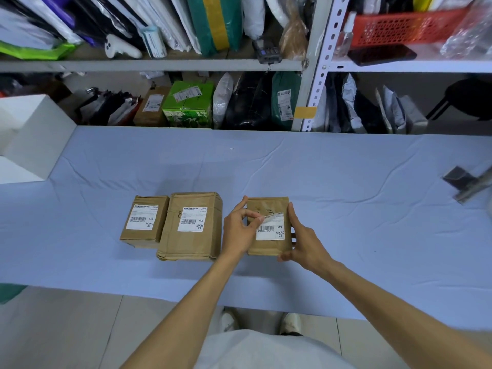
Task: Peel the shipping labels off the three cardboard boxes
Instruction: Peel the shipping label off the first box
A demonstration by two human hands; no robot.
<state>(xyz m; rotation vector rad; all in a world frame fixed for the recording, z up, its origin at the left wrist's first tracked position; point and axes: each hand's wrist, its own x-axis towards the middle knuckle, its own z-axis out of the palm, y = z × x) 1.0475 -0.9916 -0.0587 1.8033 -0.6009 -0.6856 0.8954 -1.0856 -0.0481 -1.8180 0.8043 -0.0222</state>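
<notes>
matt cardboard boxes (191, 225), paper labels (270, 230)

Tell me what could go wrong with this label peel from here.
The white shipping label is lifted only along its top edge, pinched by the left hand; a fast pull may tear it. The small brown cardboard box is steadied by the right hand, so it may slide on the light-blue cloth.

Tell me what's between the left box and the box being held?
The big middle box, label fully stuck on, plus the left hand; head view shows it.
</notes>
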